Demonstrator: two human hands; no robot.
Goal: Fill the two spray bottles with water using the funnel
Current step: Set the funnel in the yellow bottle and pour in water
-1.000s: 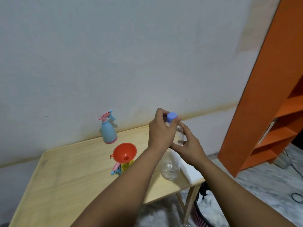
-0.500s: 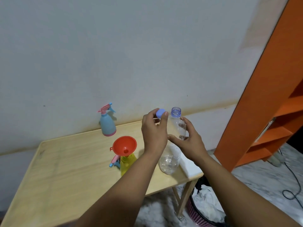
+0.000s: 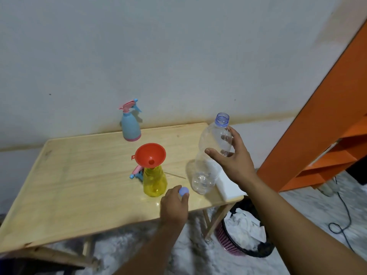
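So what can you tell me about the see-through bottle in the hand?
The clear plastic bottle looks nearly empty, with a bluish threaded neck and no cap on. It leans slightly, mouth up, above the wooden table near its right end. The right hand holds it around the upper body, thumb in front, fingers behind. Its blue cap is in the left hand, low by the yellow spray bottle.

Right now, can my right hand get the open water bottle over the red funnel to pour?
Probably yes. The right hand holds the uncapped water bottle just right of the funnel, which sits in the yellow spray bottle. Nothing stands between them; the left hand is lower, holding the cap.
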